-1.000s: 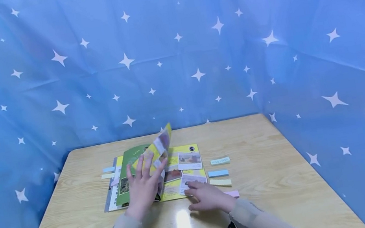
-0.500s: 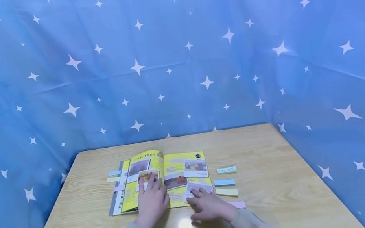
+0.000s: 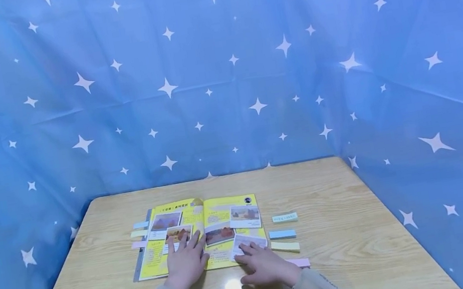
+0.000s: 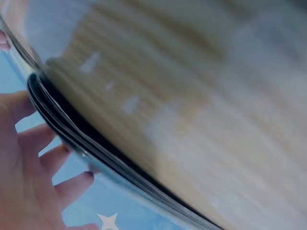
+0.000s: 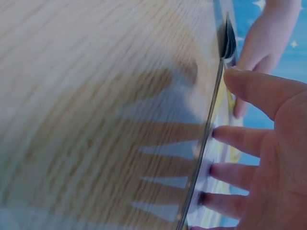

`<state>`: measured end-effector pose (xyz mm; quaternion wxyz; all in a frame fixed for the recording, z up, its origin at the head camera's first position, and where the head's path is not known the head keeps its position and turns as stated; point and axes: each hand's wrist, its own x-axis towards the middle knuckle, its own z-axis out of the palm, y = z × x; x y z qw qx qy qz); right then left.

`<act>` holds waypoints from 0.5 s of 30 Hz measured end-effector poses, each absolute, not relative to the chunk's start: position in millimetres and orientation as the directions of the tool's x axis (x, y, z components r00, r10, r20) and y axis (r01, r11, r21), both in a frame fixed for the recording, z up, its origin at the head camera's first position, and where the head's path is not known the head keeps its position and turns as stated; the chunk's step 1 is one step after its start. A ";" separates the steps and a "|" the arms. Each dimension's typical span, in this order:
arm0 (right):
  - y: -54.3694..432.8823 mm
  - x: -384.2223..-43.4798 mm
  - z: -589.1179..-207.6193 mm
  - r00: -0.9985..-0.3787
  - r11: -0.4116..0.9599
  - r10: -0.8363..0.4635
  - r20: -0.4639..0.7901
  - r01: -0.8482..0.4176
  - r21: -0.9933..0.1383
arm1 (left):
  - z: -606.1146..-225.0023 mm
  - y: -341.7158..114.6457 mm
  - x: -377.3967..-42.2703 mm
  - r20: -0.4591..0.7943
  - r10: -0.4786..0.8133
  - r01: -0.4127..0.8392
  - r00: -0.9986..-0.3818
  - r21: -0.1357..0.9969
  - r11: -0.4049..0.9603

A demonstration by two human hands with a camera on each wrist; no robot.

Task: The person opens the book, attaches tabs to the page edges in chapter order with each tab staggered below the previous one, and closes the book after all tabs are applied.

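Observation:
An open magazine (image 3: pixel 219 257) with yellow pages and several photo prints lies on the wooden table. My left hand (image 3: pixel 186 263) rests on the lower left page near the fold, fingers spread over a printed photo. On the lower right corner of the right page, my right hand (image 3: pixel 265 264) touches the paper with its fingertips. In the left wrist view, the left hand (image 4: pixel 29 163) has its fingers apart along the magazine's edge (image 4: pixel 120 165). The right wrist view shows the right hand (image 5: pixel 268 148) with extended fingertips at the page edge.
Blue, yellow and pink sticky tabs stick out from the magazine's left side. Right of it lie a written pale green strip (image 3: pixel 285 217), a blue strip (image 3: pixel 282 234), a yellow strip (image 3: pixel 285 246) and a pink strip (image 3: pixel 299 262). A blue starry curtain (image 3: pixel 220 75) surrounds the table (image 3: pixel 340 228).
A page raised in my left hand has turned over to the left, and the left pages now lie flatter. My right hand has stayed on the lower right page.

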<state>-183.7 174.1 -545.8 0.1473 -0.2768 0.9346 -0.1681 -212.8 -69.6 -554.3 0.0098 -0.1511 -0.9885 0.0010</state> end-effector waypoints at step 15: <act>179.1 -190.3 -548.8 -0.792 0.778 -0.581 -0.189 -0.470 -0.417 | -554.4 -74.9 -220.2 -0.200 0.277 0.250 -0.940 0.149 0.957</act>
